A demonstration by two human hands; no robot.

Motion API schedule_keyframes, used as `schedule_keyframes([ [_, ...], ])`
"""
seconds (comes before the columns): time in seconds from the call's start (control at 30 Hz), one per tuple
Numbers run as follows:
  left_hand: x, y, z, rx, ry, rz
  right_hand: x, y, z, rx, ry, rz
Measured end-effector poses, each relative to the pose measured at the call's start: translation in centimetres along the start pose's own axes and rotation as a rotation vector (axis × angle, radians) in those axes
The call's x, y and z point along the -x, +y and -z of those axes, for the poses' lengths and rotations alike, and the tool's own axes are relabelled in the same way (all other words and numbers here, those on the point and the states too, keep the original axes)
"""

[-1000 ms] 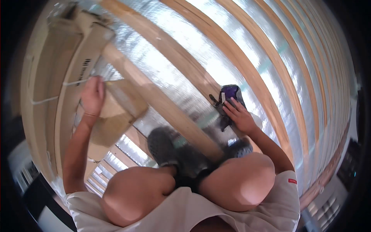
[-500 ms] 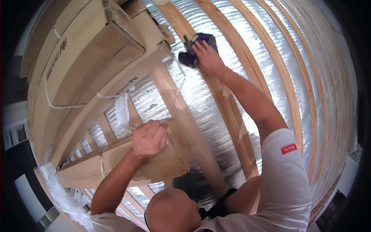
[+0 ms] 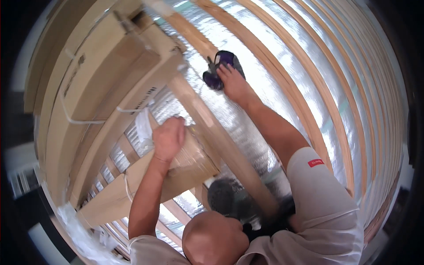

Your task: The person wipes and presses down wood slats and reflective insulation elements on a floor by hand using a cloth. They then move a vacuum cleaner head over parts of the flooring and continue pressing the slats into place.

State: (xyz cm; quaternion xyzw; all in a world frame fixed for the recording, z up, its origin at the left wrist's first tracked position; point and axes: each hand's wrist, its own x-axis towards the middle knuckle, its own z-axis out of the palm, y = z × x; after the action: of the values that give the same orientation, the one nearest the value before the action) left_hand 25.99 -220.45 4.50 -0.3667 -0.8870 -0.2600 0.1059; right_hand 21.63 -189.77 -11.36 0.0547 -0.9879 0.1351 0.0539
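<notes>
My right hand [image 3: 232,82] reaches far forward with its fingers bent over a purple and dark grey object [image 3: 224,57] with rounded lobes; its exact kind I cannot make out. The object lies at a wooden slat [image 3: 187,31] over shiny silver foil. Nearer and to the left, my left hand [image 3: 169,138] is closed in a fist above the end of a long cardboard box [image 3: 187,165]. Whatever is inside the fist, if anything, is hidden. A crumpled piece of white plastic [image 3: 142,126] hangs close to that hand.
Large strapped cardboard boxes [image 3: 110,57] are stacked along the left. Parallel wooden slats [image 3: 282,70] run over silver foil [image 3: 260,57] to the right. A loose wooden beam [image 3: 221,137] crosses the middle. A dark rounded thing [image 3: 221,194] sits beside the box end.
The view has shifted and blurred slightly. My left fist has risen a little from the box end. My right hand stays on the purple object, which sits slightly lower in the picture.
</notes>
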Motion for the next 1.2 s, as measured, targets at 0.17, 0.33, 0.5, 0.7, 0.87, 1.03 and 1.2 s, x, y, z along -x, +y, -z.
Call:
schedule_keyframes([
  [0.17, -1.4, 1.8, -0.6, -0.016, -0.116, 0.066, 23.4, -2.4, 3.7, -0.218, 0.159, -0.119],
  [0.33, -12.2, 14.4, -13.4, 0.316, -0.291, -0.301, 43.5, -2.8, 7.0, -0.048, 0.057, -0.507],
  [0.5, -11.2, 22.9, -29.2, 0.226, -0.639, -0.163, 52.1, -7.4, 8.0, -0.018, 0.243, -0.887],
  [0.7, -6.3, 26.6, -36.9, 0.238, -0.567, -0.035, 53.5, -7.8, 6.3, -0.033, 0.301, -0.992],
  [0.87, -5.4, 27.9, -39.1, 0.067, -0.544, -0.156, 54.2, -7.1, 5.5, 0.051, 0.442, -0.884],
  [1.03, -6.4, 26.5, -34.4, 0.281, -0.642, -0.114, 54.3, -7.8, 5.2, 0.098, 0.365, -0.891],
  [1.2, -9.8, 14.5, -20.8, 0.258, -0.610, -0.462, 52.3, -9.6, 4.6, 0.079, 0.380, -0.848],
])
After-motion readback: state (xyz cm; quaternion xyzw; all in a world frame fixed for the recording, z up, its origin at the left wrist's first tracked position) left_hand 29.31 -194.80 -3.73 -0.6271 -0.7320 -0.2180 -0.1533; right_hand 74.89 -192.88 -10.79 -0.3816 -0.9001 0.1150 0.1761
